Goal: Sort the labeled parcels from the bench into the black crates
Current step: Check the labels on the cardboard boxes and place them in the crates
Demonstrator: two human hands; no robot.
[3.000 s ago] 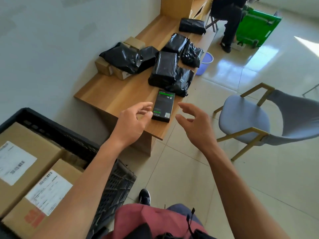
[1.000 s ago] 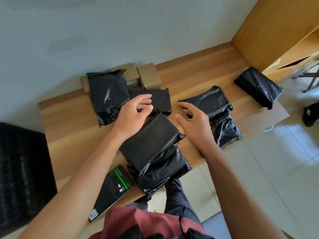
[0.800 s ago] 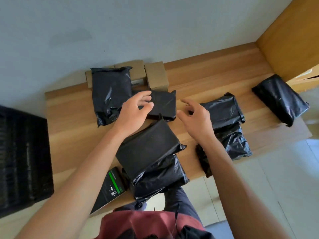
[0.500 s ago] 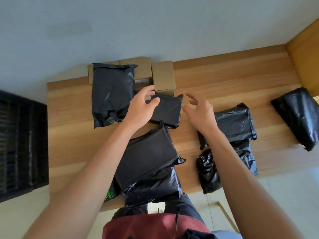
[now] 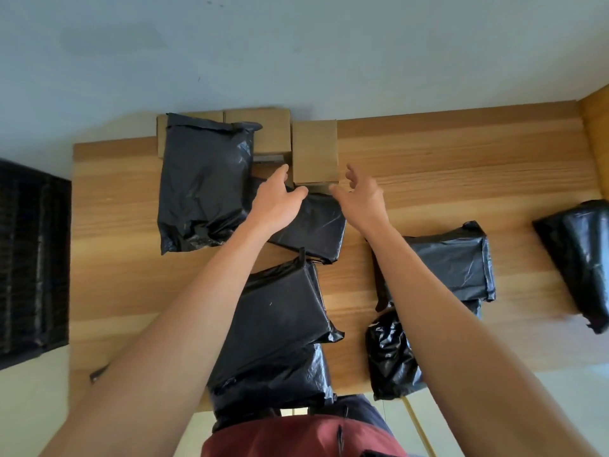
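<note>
Head view: cardboard box (image 5: 314,153) lies long axis toward wall (image 5: 296,51).

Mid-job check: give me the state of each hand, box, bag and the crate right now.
Left hand: open, reaching for the small box, holding nothing.
Right hand: open, holding nothing.
Small box: closed, on the bench.
Big bag: sealed, lying over two boxes.
Crate: contents not visible.
</note>
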